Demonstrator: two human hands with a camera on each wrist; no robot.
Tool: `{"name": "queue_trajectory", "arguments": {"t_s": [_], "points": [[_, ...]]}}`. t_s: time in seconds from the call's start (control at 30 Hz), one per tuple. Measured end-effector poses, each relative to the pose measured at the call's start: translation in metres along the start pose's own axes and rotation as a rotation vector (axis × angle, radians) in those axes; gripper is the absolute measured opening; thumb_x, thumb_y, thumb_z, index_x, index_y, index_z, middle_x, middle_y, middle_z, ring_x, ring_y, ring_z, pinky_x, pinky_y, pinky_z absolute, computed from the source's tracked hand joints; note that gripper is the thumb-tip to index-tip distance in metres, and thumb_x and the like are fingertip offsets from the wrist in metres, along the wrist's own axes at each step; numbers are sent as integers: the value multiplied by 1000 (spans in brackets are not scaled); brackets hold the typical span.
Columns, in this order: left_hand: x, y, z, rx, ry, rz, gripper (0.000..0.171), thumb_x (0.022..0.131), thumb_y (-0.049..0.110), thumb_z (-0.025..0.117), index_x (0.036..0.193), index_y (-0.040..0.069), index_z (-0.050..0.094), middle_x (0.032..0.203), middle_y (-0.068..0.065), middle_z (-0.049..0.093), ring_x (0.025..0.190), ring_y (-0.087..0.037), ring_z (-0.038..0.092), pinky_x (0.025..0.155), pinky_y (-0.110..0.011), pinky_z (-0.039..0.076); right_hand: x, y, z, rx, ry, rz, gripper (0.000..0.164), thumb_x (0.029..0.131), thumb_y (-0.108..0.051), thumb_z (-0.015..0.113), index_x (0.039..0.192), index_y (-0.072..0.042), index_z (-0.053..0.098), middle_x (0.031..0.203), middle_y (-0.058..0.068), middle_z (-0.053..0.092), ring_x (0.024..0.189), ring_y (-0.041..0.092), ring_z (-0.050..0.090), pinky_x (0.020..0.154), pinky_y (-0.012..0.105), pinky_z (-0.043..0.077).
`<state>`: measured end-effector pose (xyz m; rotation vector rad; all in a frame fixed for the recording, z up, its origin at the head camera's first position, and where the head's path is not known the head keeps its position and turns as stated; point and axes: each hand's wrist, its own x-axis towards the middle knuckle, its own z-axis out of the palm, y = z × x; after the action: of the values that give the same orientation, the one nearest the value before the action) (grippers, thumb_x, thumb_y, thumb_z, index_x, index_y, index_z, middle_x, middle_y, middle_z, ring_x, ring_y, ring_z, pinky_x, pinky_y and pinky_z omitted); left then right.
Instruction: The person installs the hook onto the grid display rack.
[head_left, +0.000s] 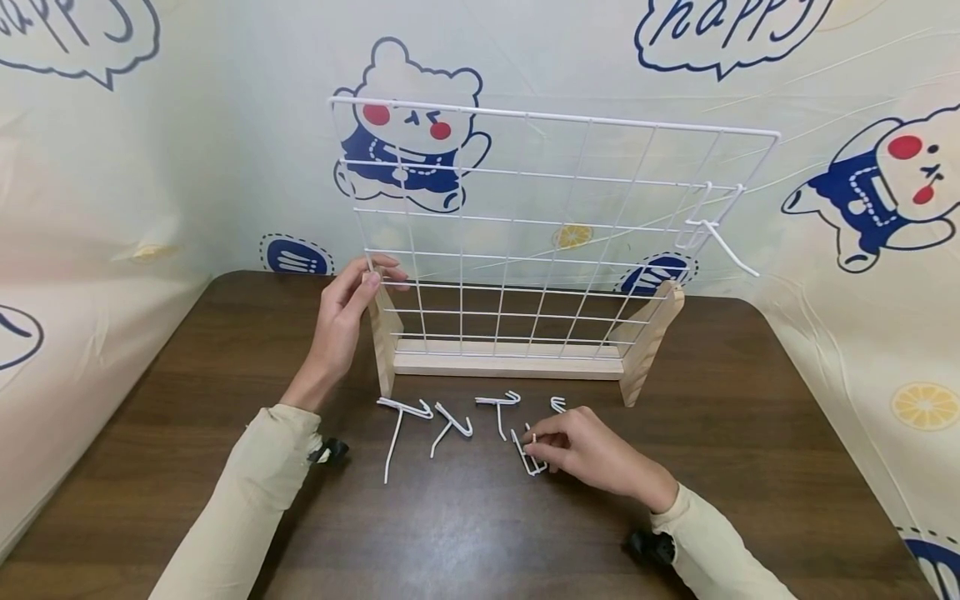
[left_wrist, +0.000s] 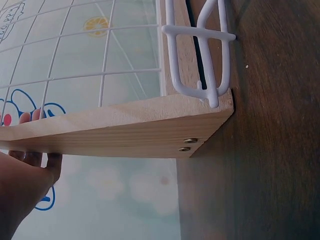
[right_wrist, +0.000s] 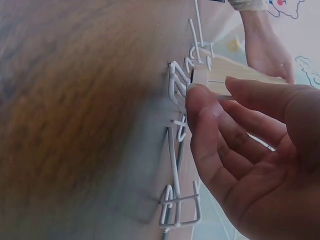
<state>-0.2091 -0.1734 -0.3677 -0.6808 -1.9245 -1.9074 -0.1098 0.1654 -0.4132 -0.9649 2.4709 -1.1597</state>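
A white wire grid rack (head_left: 525,221) with a wooden base (head_left: 510,367) stands on the table. My left hand (head_left: 341,308) grips its left wooden upright (head_left: 385,333) near the top; in the left wrist view, fingers of the left hand (left_wrist: 30,170) show on both sides of the wood. In front of the rack, my right hand (head_left: 592,450) pinches the prong of a white wire hook (head_left: 529,467) between thumb and fingertips, low over the table. The right wrist view has the right hand (right_wrist: 250,145) partly covering this hook (right_wrist: 175,82).
One white hook (head_left: 707,223) hangs at the grid's upper right, its prong pointing forward. Several loose hooks lie before the base, including a long one (head_left: 401,408), a shorter one (head_left: 453,425) and another (head_left: 498,404). A patterned cloth (head_left: 225,167) hangs behind the brown table (head_left: 450,533).
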Motion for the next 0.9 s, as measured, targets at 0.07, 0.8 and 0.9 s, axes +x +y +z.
{"name": "queue_trajectory", "arguments": {"t_s": [0.07,0.8,0.9], "points": [[0,0,0,-2,1,0,32,107,17,44,125,-5,58,112,-22,66,107,-31,64,98,-32,43,0,1,0,12,-10,4,13,98,-14,65,97,-9,76,73,-2,70,58,10,65,56,24,53],[-1,1,0,-10,-1,-8,31,107,16,44,126,-3,59,113,-24,64,107,-28,64,98,-33,42,-2,-3,-6,9,47,-22,17,98,-23,65,98,-12,78,73,-2,70,63,10,64,62,24,53],[-1,1,0,-10,-2,-9,31,107,17,44,126,-2,59,113,-25,64,107,-28,64,98,-33,43,-2,-4,-7,3,60,-27,16,97,-21,66,98,-12,78,75,-1,71,63,7,63,62,24,52]]}}
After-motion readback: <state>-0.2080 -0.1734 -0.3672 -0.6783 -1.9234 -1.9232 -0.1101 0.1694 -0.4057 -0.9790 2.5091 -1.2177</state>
